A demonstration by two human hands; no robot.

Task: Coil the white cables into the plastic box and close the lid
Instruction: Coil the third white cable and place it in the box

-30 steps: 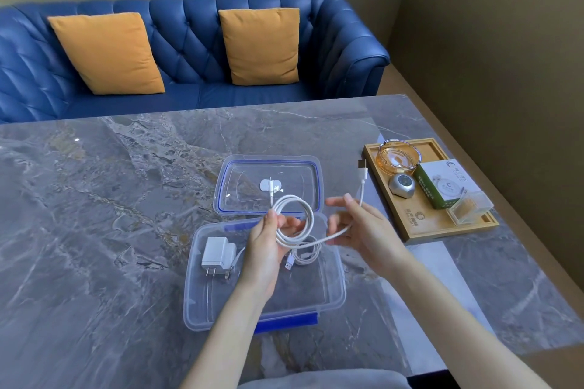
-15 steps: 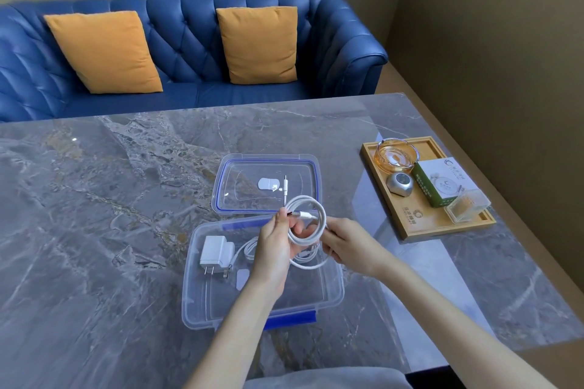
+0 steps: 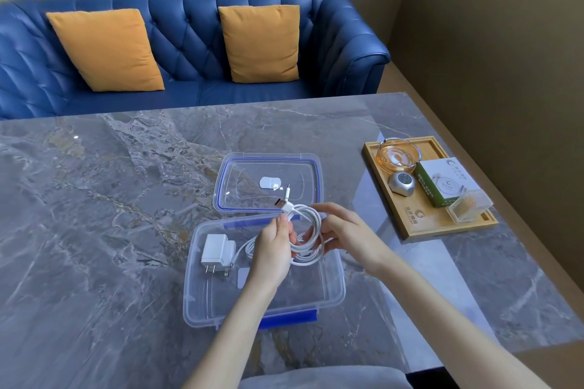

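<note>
Presently: white cable coiled, pinched in my left hand, steadied by right hand over plastic box; charger inside; lid still off.

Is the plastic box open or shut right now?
Open. The lid lies flat on the table behind the plastic box, and both hands, left hand and right hand, hold the coiled white cable over it.

On the grey marble counter, the clear plastic box sits in front of its blue-rimmed clear lid; the white wall charger lies inside, the wooden tray well to the right.
</note>
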